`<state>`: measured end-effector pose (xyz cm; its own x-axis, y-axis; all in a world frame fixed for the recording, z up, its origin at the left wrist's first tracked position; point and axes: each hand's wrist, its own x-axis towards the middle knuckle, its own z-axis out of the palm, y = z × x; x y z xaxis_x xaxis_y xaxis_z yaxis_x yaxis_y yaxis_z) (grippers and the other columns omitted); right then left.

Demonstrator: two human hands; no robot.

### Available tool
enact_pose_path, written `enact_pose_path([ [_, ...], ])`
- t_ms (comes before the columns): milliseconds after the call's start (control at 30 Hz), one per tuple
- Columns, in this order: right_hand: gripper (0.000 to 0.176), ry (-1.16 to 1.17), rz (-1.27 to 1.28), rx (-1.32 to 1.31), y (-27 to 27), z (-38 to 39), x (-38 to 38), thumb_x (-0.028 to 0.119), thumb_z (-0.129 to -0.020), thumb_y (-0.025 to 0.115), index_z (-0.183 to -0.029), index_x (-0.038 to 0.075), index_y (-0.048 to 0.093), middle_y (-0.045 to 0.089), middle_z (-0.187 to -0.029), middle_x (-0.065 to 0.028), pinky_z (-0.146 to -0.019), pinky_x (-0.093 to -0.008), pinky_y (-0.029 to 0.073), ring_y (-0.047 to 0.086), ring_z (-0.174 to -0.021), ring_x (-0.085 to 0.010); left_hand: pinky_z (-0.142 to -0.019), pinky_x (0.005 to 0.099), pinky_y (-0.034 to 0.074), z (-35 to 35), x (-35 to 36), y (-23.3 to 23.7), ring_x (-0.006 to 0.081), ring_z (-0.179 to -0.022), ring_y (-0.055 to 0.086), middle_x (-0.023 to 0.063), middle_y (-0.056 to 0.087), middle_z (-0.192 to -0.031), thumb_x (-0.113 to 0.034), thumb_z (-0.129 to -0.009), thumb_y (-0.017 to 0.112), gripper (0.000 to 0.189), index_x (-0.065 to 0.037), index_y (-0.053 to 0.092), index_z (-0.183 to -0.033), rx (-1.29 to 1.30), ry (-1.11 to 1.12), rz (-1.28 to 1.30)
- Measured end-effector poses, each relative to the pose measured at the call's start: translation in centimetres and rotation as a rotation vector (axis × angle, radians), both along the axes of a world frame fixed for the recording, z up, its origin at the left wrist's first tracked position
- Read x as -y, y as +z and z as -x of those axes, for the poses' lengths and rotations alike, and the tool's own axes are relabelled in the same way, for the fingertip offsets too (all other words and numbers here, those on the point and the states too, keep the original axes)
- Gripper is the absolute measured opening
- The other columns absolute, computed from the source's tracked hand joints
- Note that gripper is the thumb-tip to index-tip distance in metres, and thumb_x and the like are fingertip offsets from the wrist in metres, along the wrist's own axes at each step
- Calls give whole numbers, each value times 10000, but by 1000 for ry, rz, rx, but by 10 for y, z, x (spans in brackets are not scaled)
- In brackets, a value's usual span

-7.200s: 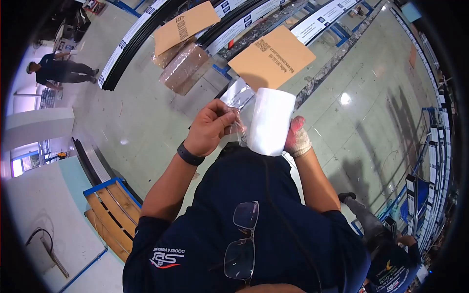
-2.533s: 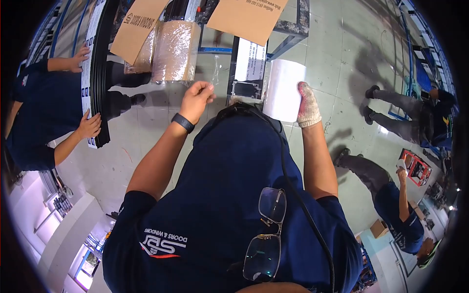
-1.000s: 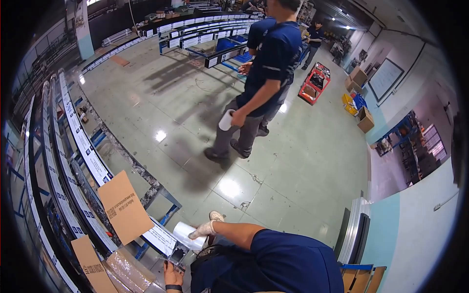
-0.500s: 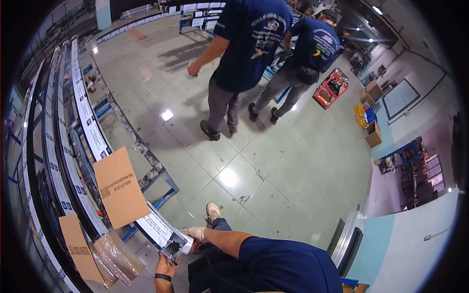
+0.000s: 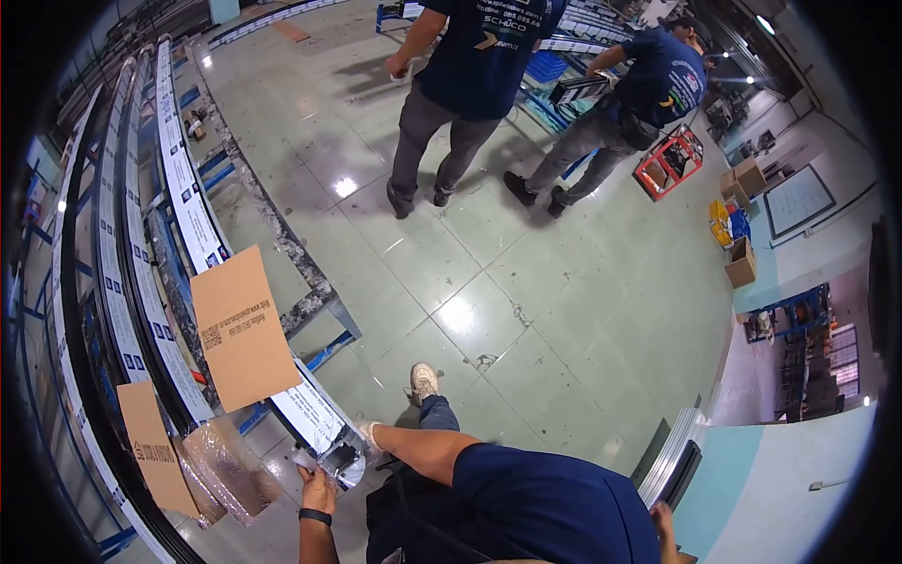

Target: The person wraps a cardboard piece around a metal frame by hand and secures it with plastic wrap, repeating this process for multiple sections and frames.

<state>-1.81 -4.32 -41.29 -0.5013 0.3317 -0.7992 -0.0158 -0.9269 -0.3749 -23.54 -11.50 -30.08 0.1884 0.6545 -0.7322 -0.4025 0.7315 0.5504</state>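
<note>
Beside the lower end of a long profile with white printed film [image 5: 305, 406], my left hand [image 5: 318, 491], bare with a black wristband, has its fingers closed at the near edge. What they pinch is too small to make out. A dark fitting [image 5: 338, 459] sits at that end, with shiny silver material around it. My right hand [image 5: 369, 435], in a pale glove, is at the far side of the same end, its fingers hidden behind it. A cardboard sheet [image 5: 242, 329] lies across the profile just above.
More wrapped profiles [image 5: 122, 282] run along the left on blue racks, near clear plastic wrap [image 5: 230, 470] and another cardboard piece [image 5: 155, 451]. Two co-workers [image 5: 470, 75] [image 5: 653, 80] stand ahead near a red cart [image 5: 669, 163]. Another person's hand [image 5: 665, 528] shows lower right.
The view has shifted, and the room appears higher. My right glove is now more hidden behind the profile end. The farther co-worker has turned sideways. A hand has appeared lower right.
</note>
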Motion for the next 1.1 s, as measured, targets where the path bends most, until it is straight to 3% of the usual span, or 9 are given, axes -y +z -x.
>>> enact_pose_path([
  [267,382,31,-54,57,-2,-1,13,238,-919,593,-1258,65,623,674,-1221,-124,-882,-365,511,646,-1042,-255,-1021,459,445,-7,2,14,237,-1294,507,37,459,-1480,-230,-952,732,897,-324,110,-1593,-184,47,6],
  [367,404,40,-95,56,-5,3,17,284,-932,582,-1271,67,607,665,-1220,-133,-851,-377,516,648,-1017,-261,-1072,461,426,-19,1,20,256,-1299,502,76,471,-1465,-178,-931,755,932,-272,110,-1597,-151,168,-175],
  [567,456,96,-333,97,-37,-7,8,377,-958,559,-1297,72,573,648,-1217,-151,-788,-399,526,653,-968,-274,-1129,432,406,-37,-19,54,287,-1373,463,155,438,-1509,35,-925,650,779,-65,226,-1571,-506,41,-114],
  [600,466,118,-384,105,-35,-14,9,392,-962,556,-1302,73,568,645,-1216,-154,-778,-403,527,654,-960,-276,-1141,424,393,-37,-20,62,289,-1400,437,183,416,-1535,-31,-927,686,800,-33,215,-1573,-322,56,-164],
  [667,486,148,-383,121,-35,-30,12,423,-971,548,-1311,75,556,639,-1215,-160,-757,-411,530,655,-943,-280,-1071,403,453,-25,-7,30,300,-1337,499,225,501,-1437,-279,-850,829,967,27,225,-1541,-740,-112,-66],
  [733,507,99,-261,173,-16,-56,-3,454,-979,541,-1319,77,545,634,-1214,-166,-736,-418,534,657,-927,-284,-926,409,536,-43,-30,91,287,-1076,655,217,635,-1221,-287,-789,890,1043,40,210,-1508,-654,-82,28],
  [900,671,-279,11,130,138,-111,-37,574,-969,563,-1433,98,466,595,-1302,-187,-774,-450,538,646,-1009,-323,-988,384,522,-33,-34,67,270,-1157,624,185,603,-1275,-219,-715,941,1059,27,249,-1477,-485,21,-135],
  [967,785,-230,-124,90,197,-114,-36,567,-940,621,-1530,120,360,573,-1358,-182,-796,-451,540,624,-1095,-311,-998,383,522,-38,-39,87,266,-1191,605,172,587,-1294,-218,-701,948,1037,36,281,-1453,-419,56,-142],
  [1100,908,-8,-341,39,230,-100,-22,487,-901,718,-1590,135,241,558,-1381,-145,-797,-437,541,602,-1141,-267,-985,380,529,-36,-39,90,261,-1165,618,174,601,-1272,-249,-684,955,960,47,370,-1384,-509,-14,-100],
])
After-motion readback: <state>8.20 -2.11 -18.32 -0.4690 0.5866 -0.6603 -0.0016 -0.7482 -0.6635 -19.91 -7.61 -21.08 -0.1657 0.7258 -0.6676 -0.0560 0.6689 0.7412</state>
